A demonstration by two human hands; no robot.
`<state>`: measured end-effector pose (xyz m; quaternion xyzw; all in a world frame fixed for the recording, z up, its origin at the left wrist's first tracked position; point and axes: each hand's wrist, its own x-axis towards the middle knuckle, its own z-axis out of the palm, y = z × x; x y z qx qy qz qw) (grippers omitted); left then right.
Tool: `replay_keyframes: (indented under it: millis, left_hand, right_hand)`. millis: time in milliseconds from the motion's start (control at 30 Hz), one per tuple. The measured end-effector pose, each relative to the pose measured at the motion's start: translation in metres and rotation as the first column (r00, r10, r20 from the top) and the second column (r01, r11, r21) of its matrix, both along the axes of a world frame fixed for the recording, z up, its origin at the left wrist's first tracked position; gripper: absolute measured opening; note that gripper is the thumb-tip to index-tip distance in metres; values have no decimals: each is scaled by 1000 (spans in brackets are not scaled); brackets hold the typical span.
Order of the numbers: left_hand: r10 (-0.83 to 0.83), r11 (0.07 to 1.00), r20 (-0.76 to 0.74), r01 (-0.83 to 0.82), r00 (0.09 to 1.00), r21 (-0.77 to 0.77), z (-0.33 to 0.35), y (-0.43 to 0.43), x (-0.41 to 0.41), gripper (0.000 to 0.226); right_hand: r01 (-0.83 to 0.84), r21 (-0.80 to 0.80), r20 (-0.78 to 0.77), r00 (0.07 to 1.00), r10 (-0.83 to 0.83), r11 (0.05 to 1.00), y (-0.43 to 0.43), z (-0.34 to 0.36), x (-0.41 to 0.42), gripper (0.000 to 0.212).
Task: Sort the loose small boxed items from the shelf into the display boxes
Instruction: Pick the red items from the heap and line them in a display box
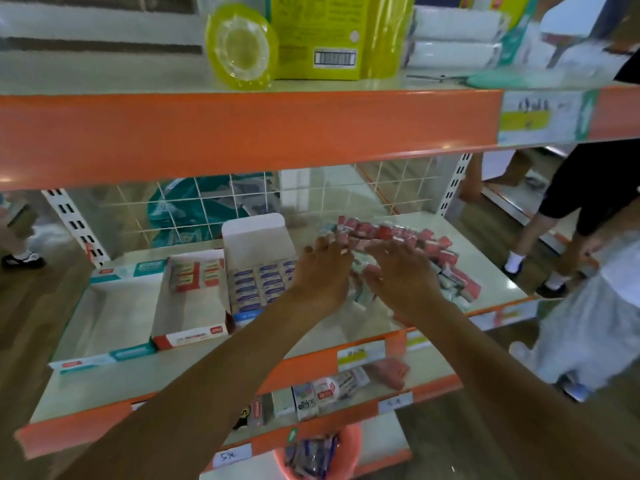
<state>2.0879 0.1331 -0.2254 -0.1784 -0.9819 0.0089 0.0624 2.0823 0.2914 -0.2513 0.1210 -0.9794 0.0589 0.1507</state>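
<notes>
— While the head view looks down on the middle shelf [166, 375], where do the two hands lie?
— Both reach forward side by side over the pile of loose small boxes [398, 233], red and pale ones, heaped on the right half of that shelf. The left hand [320, 275] has its fingertips on the near left edge of the pile. The right hand [403, 277] lies just beside it, palm down over the middle of the pile.
— How wide is each grip?
— Wide in both: the fingers are spread and nearly straight, and neither hand closes round a box.
— Where are the display boxes?
— Three stand in a row left of the pile. The blue display box [254, 233], its white flap upright, is nearest the left hand and carries rows of blue-labelled small boxes. The red display box [190, 337] touches its left side and holds a few red-labelled ones at the back. The teal display box [104, 358] stands furthest left.
— What else is in the frame?
— Yellow-green packs [311, 32] stand on the upper shelf [242, 133]. A pink basket [346, 455] sits at the bottom, and a person in black shorts [588, 188] stands at the right.
</notes>
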Motion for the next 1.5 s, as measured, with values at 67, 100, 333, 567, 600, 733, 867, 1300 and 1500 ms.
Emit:
replay_keyframes:
  millis: [67, 100, 333, 567, 600, 733, 867, 1300, 1500]
  left_hand:
    - [-21, 1000, 46, 22, 999, -19, -8, 9, -1, 36]
    - [-29, 999, 57, 31, 998, -27, -12, 13, -2, 35]
    - [-29, 999, 113, 32, 993, -23, -33, 21, -8, 35]
    - [-180, 974, 148, 198, 972, -114, -27, 13, -10, 33]
    - [-211, 968, 158, 229, 965, -105, -24, 11, -12, 34]
    - [-258, 959, 163, 273, 952, -75, -18, 5, -17, 29]
    - [-295, 943, 79, 303, 952, -139, -22, 6, -20, 31]
    - [-123, 958, -82, 140, 989, 249, -2, -2, -8, 42]
    - [-15, 943, -59, 34, 998, 332, -7, -27, -10, 40]
  right_hand:
    - [6, -10, -34, 999, -7, 1000, 9, -6, 0, 35]
    - [10, 3, -36, 999, -10, 1000, 13, -7, -1, 33]
    - [16, 103, 99, 995, -26, 995, 23, -11, -8, 42]
    - [-49, 113, 142, 989, 33, 992, 15, -11, -17, 27]
    - [-49, 117, 159, 987, 30, 992, 13, -10, -19, 25]
    - [-1, 91, 209, 978, -18, 996, 7, -10, -25, 21]
    - [46, 66, 214, 975, -59, 997, 2, -8, -29, 20]
    - [-2, -238, 165, 985, 42, 971, 8, -5, -33, 24]
    - [-123, -429, 47, 986, 158, 895, -6, 5, -30, 10]
